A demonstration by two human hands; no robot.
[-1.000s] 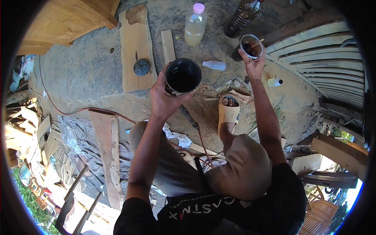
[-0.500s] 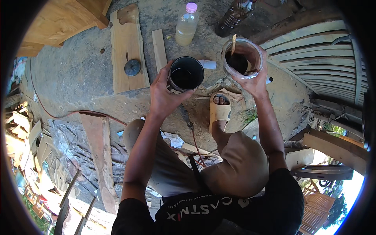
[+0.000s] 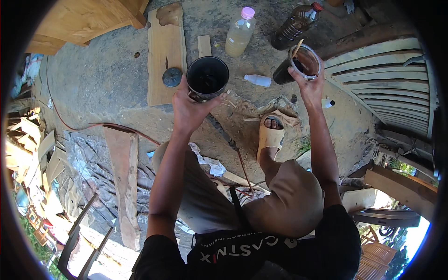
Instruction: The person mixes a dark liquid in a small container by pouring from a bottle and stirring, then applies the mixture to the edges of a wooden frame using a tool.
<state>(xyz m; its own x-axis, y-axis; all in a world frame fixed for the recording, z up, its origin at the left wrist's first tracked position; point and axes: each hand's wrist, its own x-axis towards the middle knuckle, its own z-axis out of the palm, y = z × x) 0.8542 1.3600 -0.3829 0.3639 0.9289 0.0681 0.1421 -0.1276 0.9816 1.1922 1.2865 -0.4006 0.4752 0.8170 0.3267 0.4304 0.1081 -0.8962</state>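
A black cup (image 3: 208, 77) is held up in the left hand (image 3: 190, 109), which is part-closed around its near side, thumb to the right, fingers along the left. The cup's inside is dark with faint glints; whether it holds liquid cannot be told. A clear jar (image 3: 316, 57) sits in the right hand (image 3: 309, 88), curled about its near side, the fingers beyond the rim mostly hidden. Reddish-brown stain coats its inner wall, and a wooden stick (image 3: 297, 47) leans at its mouth. A dark rounded form (image 3: 283, 74) shows beside it, whether jar or separate vessel is unclear.

Left of the cup, a black disc (image 3: 172, 77) overlaps the right edge of a plank (image 3: 163, 51); a short strip (image 3: 204, 45) runs behind the cup. Farther out on the ground stand a pink-capped bottle (image 3: 240, 35) of cloudy liquid and a red-capped bottle (image 3: 294, 29) with dark contents. A small white bottle (image 3: 257, 80) lies on its side; the right forearm partly covers another, black-capped bottle (image 3: 327, 102).

Both forearms reach forward, well apart. A corded tool (image 3: 220, 128) disappears beneath the left hand. Wooden furniture (image 3: 88, 21) is cut off at upper left.
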